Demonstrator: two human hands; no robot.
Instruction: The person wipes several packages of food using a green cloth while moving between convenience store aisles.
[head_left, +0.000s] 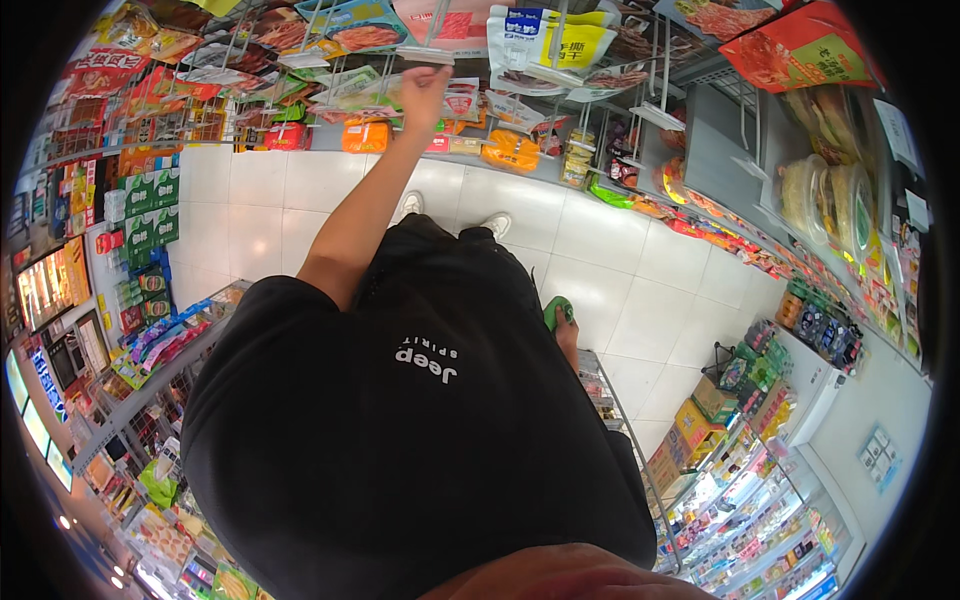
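My left hand (424, 94) is raised to the hanging snack display, its fingers bent just below a white label holder (425, 54) at the end of a metal hook. Whether the fingertips touch the holder or grip anything cannot be told. Behind the holder hangs a pink snack packet (461, 30), and to its right a white and yellow packet (551, 45). Low by my right side, my right hand (568, 334) holds a green item (557, 311), possibly a folded cloth or a packet; the hand is partly hidden.
Metal hooks jut out from the rack ahead, above a lower shelf (540, 166) with orange packs. Wire racks (161, 379) stand behind me at the left and close by my right side. Cartons (694, 427) and bottles stand at the right; stacked green drink packs (150, 214) at the left.
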